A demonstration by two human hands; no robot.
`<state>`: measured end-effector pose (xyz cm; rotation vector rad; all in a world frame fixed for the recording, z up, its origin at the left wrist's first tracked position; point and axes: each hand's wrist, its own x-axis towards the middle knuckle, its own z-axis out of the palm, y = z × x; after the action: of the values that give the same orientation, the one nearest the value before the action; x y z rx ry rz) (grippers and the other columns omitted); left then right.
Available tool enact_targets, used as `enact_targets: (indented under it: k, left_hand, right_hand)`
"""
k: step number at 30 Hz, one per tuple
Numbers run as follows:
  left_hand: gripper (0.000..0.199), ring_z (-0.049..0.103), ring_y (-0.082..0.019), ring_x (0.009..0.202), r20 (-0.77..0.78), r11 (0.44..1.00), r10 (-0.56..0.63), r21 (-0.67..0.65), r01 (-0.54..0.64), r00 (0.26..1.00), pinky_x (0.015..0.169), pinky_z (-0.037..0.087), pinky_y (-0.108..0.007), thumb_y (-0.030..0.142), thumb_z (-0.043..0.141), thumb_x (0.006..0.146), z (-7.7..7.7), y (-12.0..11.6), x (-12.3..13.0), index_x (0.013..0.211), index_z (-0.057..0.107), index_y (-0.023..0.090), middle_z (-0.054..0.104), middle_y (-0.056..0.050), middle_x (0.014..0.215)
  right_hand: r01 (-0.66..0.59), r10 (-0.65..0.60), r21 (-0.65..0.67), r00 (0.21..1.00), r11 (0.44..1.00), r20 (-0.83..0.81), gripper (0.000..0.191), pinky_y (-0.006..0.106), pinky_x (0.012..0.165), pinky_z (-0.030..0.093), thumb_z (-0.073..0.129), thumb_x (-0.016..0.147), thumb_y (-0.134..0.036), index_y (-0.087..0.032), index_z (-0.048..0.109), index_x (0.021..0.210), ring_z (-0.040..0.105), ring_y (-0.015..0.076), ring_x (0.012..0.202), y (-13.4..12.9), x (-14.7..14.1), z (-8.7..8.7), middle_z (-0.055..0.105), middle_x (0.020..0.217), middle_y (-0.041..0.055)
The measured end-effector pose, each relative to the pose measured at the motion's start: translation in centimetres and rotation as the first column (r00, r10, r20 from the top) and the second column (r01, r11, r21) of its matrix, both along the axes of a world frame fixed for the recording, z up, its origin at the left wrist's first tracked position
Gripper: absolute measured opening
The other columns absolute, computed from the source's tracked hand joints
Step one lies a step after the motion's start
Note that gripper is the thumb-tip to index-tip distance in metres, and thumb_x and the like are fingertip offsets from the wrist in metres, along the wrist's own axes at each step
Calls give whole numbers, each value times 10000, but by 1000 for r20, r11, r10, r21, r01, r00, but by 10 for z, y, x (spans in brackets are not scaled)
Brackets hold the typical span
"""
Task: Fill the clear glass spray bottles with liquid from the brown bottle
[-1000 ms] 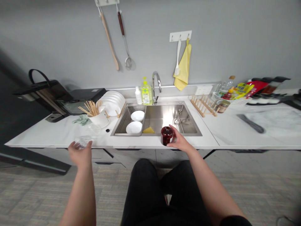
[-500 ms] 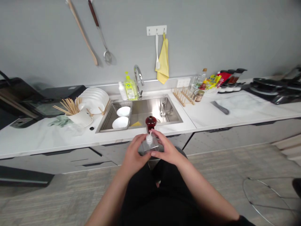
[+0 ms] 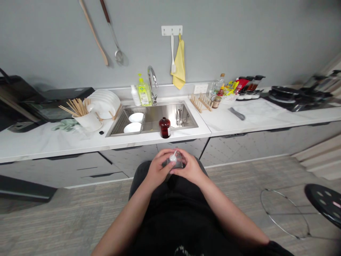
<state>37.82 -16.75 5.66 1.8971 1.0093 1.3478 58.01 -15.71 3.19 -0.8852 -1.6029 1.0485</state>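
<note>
A clear bottle with a white pump top (image 3: 173, 158) is held between my two hands, close to my body and below the counter's front edge. My left hand (image 3: 159, 168) wraps its left side, with the thumb near the pump. Around the right side curl the fingers of my right hand (image 3: 188, 167). Just beyond my hands, a dark red bottle (image 3: 164, 128) with no pump on its neck stands upright at the sink's front rim, touched by neither hand.
Two white bowls (image 3: 133, 127) sit in a rack in the sink (image 3: 186, 124). A faucet (image 3: 152, 83), green soap bottle (image 3: 144, 93), plates (image 3: 106, 101) and chopstick holder (image 3: 89, 121) stand behind and left. A wooden rack (image 3: 200, 103) is right; a black stool (image 3: 326, 202) is lower right.
The view has shifted, and both hands with the clear bottle are now farther from the dark red bottle, which shows fully. My left fingers have closed in nearer the pump.
</note>
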Motion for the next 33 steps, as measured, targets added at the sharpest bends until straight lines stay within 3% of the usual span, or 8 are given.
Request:
enact_targets:
  k: [5,11,16,18,21,24,28,33]
  left_hand:
    - [399,765,-319,1151,40,952,281,111,-284,959,1059,626,-518,438,1005,801,-6,-21,5,965,701,239,772,-91,1207]
    - [562,649,-351,1487,40,991,88,97,-91,995,1276,514,-591,358,754,1037,-7,-42,0,1580,624,293,672,-155,1576]
    - [266,683,-361,1442,-12,987,148,65,-147,989,1263,529,-607,334,865,948,-2,-38,6,1200,812,265,685,-137,1545]
    - [360,676,-382,1447,55,985,156,69,-160,986,1251,534,-613,404,961,862,-4,-35,5,1119,766,244,679,-160,1528]
    - [549,600,-406,1560,125,997,31,62,-39,992,1277,509,-624,510,939,889,-6,-33,-2,1316,705,256,627,-201,1631]
    - [428,593,-378,1586,57,996,-92,23,91,994,1299,497,-615,468,777,1048,-3,-32,-9,1437,744,293,612,-170,1698]
    - [291,711,-376,1407,23,998,40,49,-41,999,1238,552,-615,440,911,934,2,-27,-8,1150,834,260,740,-155,1494]
    - [498,664,-371,1471,58,994,-91,69,87,994,1260,533,-601,455,848,987,-1,-25,-5,1445,749,285,701,-167,1533]
  right_hand:
    - [132,-169,211,972,969,165,712,527,1101,661,949,708,-223,-296,739,1383,809,351,1194,-23,-9,7,822,1340,105]
    - [172,-204,218,970,961,134,653,510,1055,670,921,750,-270,-305,725,1371,807,341,1162,-38,-10,11,808,1319,95]
    - [189,-218,232,971,954,104,640,517,1063,671,885,748,-247,-288,714,1364,810,343,1168,-39,-9,12,807,1320,102]
    - [174,-203,231,973,957,108,667,515,1080,669,893,728,-223,-288,715,1367,806,347,1200,-38,-9,11,803,1349,107]
    - [149,-171,207,981,967,92,701,505,1076,679,948,725,-249,-295,712,1384,807,343,1208,-36,-6,10,795,1375,108]
    - [128,-143,177,987,976,70,709,492,1031,699,994,748,-332,-295,706,1395,822,325,1150,-34,-6,7,798,1356,102]
    - [112,-120,153,992,982,44,714,484,1029,704,984,728,-295,-293,710,1387,832,312,1112,-31,-9,4,803,1351,90]
    - [58,-60,127,998,990,12,670,471,1074,700,923,734,-227,-302,727,1370,829,322,1194,-28,-11,5,815,1359,77]
